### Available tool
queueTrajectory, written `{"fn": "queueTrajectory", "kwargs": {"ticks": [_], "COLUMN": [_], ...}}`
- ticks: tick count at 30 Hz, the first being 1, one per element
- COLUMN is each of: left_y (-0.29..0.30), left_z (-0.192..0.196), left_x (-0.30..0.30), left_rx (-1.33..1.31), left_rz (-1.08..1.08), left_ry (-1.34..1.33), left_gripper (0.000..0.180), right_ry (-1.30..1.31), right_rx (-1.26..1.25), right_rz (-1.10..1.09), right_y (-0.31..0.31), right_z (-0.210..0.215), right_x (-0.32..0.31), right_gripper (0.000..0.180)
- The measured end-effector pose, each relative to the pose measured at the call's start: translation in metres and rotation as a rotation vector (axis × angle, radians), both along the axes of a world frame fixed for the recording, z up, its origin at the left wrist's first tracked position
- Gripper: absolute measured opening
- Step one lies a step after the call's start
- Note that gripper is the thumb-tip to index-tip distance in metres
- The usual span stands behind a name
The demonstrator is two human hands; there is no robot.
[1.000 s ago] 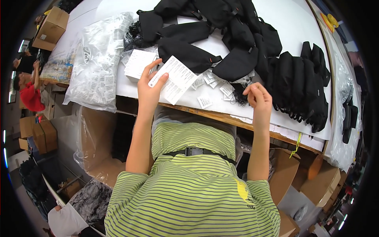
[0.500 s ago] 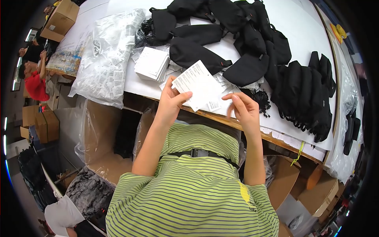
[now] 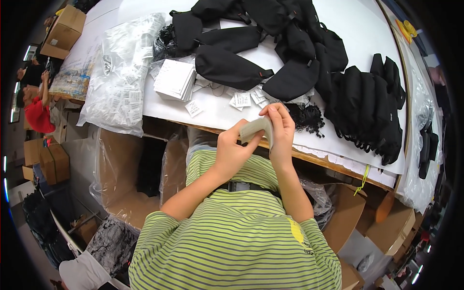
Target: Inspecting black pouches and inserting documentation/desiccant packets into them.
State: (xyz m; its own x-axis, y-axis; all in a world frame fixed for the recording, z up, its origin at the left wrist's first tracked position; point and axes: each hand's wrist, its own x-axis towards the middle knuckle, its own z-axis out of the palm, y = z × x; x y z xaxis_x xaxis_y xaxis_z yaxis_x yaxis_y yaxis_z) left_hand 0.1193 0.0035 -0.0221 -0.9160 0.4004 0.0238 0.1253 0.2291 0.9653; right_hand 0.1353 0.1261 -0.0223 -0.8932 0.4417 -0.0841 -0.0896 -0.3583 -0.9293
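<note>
White card (image 3: 256,126) — bent, held over the desk's (image 3: 217,113) six o'clock edge; print illegible to me, layers impossible to count. Left hand (image 3: 232,151): grip pinched on the card's nine o'clock end. Right hand (image 3: 282,131): grip closed on its three o'clock end, some fingertips hidden from my view. Black bags (image 3: 295,43): twelve o'clock, cut off by the upper edge, number unclear. Card stack (image 3: 174,79): ten o'clock, face print unreadable. Change I log: half a second ago the card lay flat in the left grip alone — now both hold it.
</note>
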Motion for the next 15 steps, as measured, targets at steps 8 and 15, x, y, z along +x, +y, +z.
{"fn": "queueTrajectory", "kwargs": {"ticks": [8,15], "left_y": [-0.014,-0.019], "left_z": [-0.008,0.001], "left_x": [-0.016,-0.02], "left_rx": [0.393,0.283], "left_rz": [-0.088,-0.195], "left_ry": [-0.26,-0.234], "left_gripper": [0.022,0.053], "right_ry": [-0.048,-0.053], "right_rx": [0.472,0.232], "right_rz": [-0.139,0.022], "right_y": [0.014,0.022], "right_z": [0.003,0.003], "right_x": [0.004,0.014], "right_gripper": [0.024,0.024]}}
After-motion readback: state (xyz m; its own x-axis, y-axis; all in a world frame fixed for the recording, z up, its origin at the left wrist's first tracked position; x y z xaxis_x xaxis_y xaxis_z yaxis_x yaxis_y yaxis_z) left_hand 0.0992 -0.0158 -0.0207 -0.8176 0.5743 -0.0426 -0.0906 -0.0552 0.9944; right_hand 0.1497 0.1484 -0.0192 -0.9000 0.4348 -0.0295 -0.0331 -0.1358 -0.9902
